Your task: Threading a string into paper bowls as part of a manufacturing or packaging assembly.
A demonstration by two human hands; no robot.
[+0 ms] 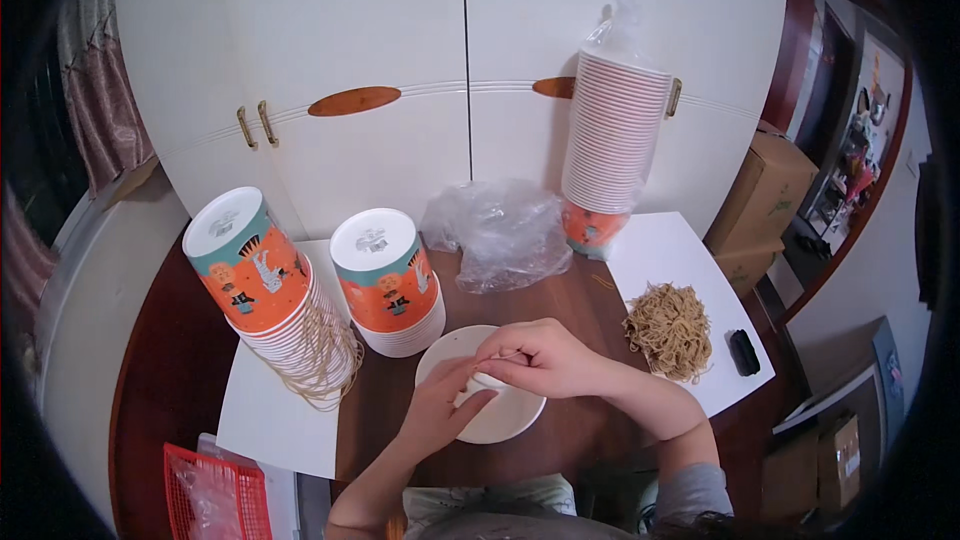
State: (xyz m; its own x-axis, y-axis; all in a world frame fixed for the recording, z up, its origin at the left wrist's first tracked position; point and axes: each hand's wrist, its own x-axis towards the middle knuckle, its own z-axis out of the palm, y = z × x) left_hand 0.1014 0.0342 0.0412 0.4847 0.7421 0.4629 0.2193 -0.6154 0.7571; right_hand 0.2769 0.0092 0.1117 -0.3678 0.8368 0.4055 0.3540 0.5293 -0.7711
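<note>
Both my hands meet over a white round bowl (513, 422) at the table's near middle. My left hand (440, 408) is closed on a small white thing (484, 382), its thumb pressed to it from below. From the right, my right hand (545, 360) pinches at the same spot, fingers bent together. The fingers hide most of the white thing, so its kind is unclear. To the left stand two upside-down stacks of orange-and-teal paper tubs, a far left stack (262, 280) and a nearer stack (388, 285). Tan rubber bands (322, 355) hang over the far left stack.
Crumpled clear plastic bags (505, 235) lie at the back middle. Beside them rises a tall bagged stack of tubs (615, 130). A tangled tan heap of bands (668, 332) and a small black object (744, 352) lie at right. A red basket (215, 490) stands lower left.
</note>
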